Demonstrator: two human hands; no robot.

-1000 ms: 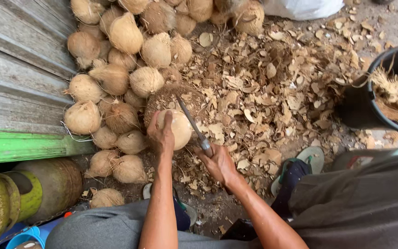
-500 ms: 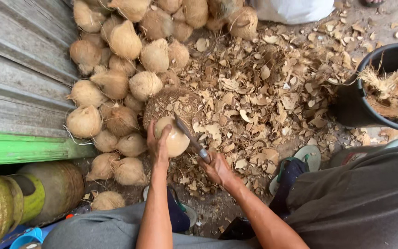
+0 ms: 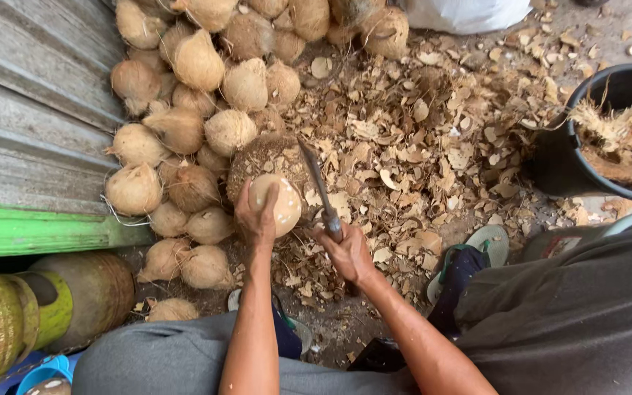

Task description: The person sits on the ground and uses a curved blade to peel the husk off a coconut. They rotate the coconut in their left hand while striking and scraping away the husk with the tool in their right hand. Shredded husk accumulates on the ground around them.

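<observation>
Fingers of my left hand (image 3: 256,213) wrap over a pale, half-peeled coconut (image 3: 278,203), pressing it onto a round brown chopping block (image 3: 266,157). My right hand (image 3: 348,252) is clenched around the handle of a long knife (image 3: 320,189), blade angled up just beside the coconut. Husked coconuts (image 3: 184,124) are piled to the left; shell chips (image 3: 433,146) litter the ground; a black tub (image 3: 616,132) of husk stands at the right.

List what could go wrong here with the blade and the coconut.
1. The left hand steadies the coconut right beside the blade; a glancing stroke could hit the fingers.
2. The round coconut sits on a stump and may roll.
3. Loose shell chips underfoot could make the sandalled foot slip.
</observation>
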